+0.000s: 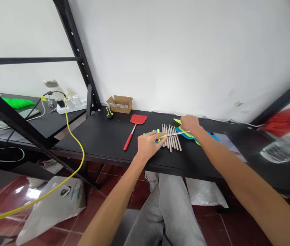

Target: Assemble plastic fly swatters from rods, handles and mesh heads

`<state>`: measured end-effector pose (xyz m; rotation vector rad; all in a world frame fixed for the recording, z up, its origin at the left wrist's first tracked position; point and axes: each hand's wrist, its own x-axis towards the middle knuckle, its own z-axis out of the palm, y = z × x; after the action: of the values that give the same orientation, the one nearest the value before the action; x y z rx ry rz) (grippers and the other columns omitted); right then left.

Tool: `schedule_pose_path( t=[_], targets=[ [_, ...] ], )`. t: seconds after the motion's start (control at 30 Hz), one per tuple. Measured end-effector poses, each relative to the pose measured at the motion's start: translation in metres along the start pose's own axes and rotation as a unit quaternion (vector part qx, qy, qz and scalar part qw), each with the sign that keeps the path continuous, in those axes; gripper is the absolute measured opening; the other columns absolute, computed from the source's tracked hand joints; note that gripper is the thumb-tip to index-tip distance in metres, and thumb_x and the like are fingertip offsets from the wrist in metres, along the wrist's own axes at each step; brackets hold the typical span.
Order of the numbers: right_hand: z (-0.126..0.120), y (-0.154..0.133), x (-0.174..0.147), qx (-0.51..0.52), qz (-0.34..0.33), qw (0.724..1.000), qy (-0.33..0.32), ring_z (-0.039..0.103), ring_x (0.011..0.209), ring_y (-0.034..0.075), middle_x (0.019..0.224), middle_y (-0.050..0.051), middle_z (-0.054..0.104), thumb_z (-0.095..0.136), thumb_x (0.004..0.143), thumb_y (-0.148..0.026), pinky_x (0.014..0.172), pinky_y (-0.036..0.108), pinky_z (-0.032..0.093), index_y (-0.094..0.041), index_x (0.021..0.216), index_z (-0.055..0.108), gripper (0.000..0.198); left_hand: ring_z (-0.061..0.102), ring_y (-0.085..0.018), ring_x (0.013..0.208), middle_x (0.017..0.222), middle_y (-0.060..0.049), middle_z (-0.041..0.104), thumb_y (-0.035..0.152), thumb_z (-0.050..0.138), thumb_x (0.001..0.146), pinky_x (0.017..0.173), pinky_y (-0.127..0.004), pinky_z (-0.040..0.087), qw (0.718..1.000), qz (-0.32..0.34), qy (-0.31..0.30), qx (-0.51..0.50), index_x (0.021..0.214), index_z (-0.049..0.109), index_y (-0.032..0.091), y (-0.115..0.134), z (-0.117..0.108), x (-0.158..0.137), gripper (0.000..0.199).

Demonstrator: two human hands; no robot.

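My left hand is closed around the yellow-green handle of a thin metal rod, which points right. Beneath and beside this hand, blue and yellow-green handles show in part. Several silver metal rods lie side by side between my hands. Further right, my right hand is curled shut at a yellow-green flat plastic piece, its fingertips hidden. Under that wrist lie blue flat plastic pieces, partly covered. The held rod's far end reaches just below my right hand.
A red fly swatter lies left on the black table. Behind it are an open cardboard box and a small black-and-yellow object. To the right are a printed sheet and clear plastic packaging. A yellow cable hangs at left.
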<state>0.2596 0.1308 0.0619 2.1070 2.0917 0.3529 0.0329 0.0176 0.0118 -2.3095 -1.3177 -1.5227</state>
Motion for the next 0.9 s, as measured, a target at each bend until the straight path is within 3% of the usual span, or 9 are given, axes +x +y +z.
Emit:
schedule_pose_path(
  t=[0.1, 0.23, 0.33, 0.43, 0.5, 0.57, 0.67, 0.8, 0.9],
  targets=[
    [-0.007, 0.011, -0.001, 0.020, 0.010, 1.000, 0.019, 0.065, 0.095, 0.031, 0.102, 0.019, 0.067, 0.055, 0.086, -0.024, 0.079, 0.038, 0.046, -0.012, 0.105, 0.071, 0.027, 0.063, -0.009, 0.065, 0.074, -0.001, 0.071, 0.044, 0.061, 0.091, 0.054, -0.021, 0.032, 1.000, 0.001, 0.001, -0.001, 0.092, 0.079, 0.027, -0.001, 0.001, 0.000, 0.024],
    [-0.020, 0.031, -0.009, 0.069, 0.035, 0.992, 0.099, 0.063, 0.086, 0.029, 0.090, 0.019, 0.067, 0.051, 0.087, -0.026, 0.073, 0.036, 0.043, -0.012, 0.097, 0.072, 0.027, 0.063, -0.009, 0.065, 0.076, 0.000, 0.072, 0.045, 0.062, 0.091, 0.055, -0.021, 0.034, 1.000, -0.004, 0.003, -0.001, 0.093, 0.079, 0.027, -0.002, 0.002, -0.001, 0.024],
    [-0.024, 0.045, -0.024, 0.191, 0.074, 0.960, 0.193, 0.060, 0.076, 0.026, 0.075, 0.013, 0.065, 0.052, 0.085, -0.034, 0.065, 0.031, 0.040, -0.015, 0.085, 0.072, 0.027, 0.062, -0.009, 0.064, 0.075, 0.000, 0.071, 0.045, 0.062, 0.090, 0.055, -0.021, 0.034, 1.000, -0.010, 0.007, -0.003, 0.093, 0.079, 0.027, -0.003, 0.001, -0.001, 0.024],
    [-0.016, 0.051, -0.044, 0.372, 0.083, 0.887, 0.260, 0.054, 0.064, 0.021, 0.062, 0.006, 0.059, 0.055, 0.083, -0.042, 0.058, 0.029, 0.037, -0.016, 0.074, 0.069, 0.031, 0.061, -0.009, 0.062, 0.072, 0.000, 0.070, 0.044, 0.062, 0.090, 0.055, -0.021, 0.035, 1.000, -0.017, 0.007, -0.008, 0.093, 0.079, 0.026, -0.002, -0.001, 0.000, 0.025],
    [-0.003, 0.048, -0.059, 0.523, 0.107, 0.805, 0.259, 0.051, 0.059, 0.018, 0.060, 0.003, 0.059, 0.061, 0.078, -0.045, 0.053, 0.028, 0.036, -0.015, 0.076, 0.069, 0.031, 0.061, -0.009, 0.062, 0.072, 0.000, 0.070, 0.044, 0.062, 0.090, 0.054, -0.021, 0.036, 1.000, -0.019, 0.008, -0.011, 0.094, 0.079, 0.026, -0.001, -0.002, 0.000, 0.025],
    [0.013, 0.040, -0.074, 0.662, 0.128, 0.703, 0.226, 0.049, 0.054, 0.015, 0.060, 0.001, 0.060, 0.069, 0.070, -0.046, 0.048, 0.026, 0.036, -0.015, 0.079, 0.069, 0.032, 0.062, -0.010, 0.063, 0.072, -0.001, 0.070, 0.043, 0.063, 0.090, 0.055, -0.021, 0.036, 1.000, -0.021, 0.011, -0.012, 0.094, 0.079, 0.025, 0.000, -0.003, 0.001, 0.024],
    [0.035, 0.024, -0.097, 0.783, 0.137, 0.582, 0.174, 0.050, 0.050, 0.012, 0.066, 0.002, 0.065, 0.078, 0.060, -0.043, 0.043, 0.024, 0.037, -0.016, 0.078, 0.070, 0.034, 0.063, -0.010, 0.064, 0.074, 0.000, 0.071, 0.042, 0.065, 0.089, 0.056, -0.020, 0.038, 1.000, -0.019, 0.013, -0.015, 0.094, 0.079, 0.025, 0.000, -0.004, 0.000, 0.022],
    [0.049, 0.008, -0.125, 0.842, 0.143, 0.498, 0.147, 0.055, 0.050, 0.011, 0.077, 0.004, 0.070, 0.085, 0.056, -0.041, 0.038, 0.020, 0.038, -0.017, 0.087, 0.070, 0.042, 0.066, -0.011, 0.068, 0.078, -0.001, 0.073, 0.041, 0.065, 0.089, 0.057, -0.020, 0.040, 1.000, -0.007, 0.007, -0.014, 0.095, 0.078, 0.026, 0.000, -0.006, -0.001, 0.021],
    [0.052, 0.003, -0.136, 0.857, 0.145, 0.464, 0.173, 0.060, 0.053, 0.013, 0.085, 0.004, 0.072, 0.086, 0.056, -0.037, 0.039, 0.020, 0.043, -0.018, 0.093, 0.069, 0.046, 0.067, -0.011, 0.069, 0.079, -0.001, 0.074, 0.042, 0.064, 0.089, 0.059, -0.020, 0.042, 1.000, 0.002, 0.004, -0.015, 0.095, 0.078, 0.026, 0.001, -0.007, -0.002, 0.022]
  ],
)
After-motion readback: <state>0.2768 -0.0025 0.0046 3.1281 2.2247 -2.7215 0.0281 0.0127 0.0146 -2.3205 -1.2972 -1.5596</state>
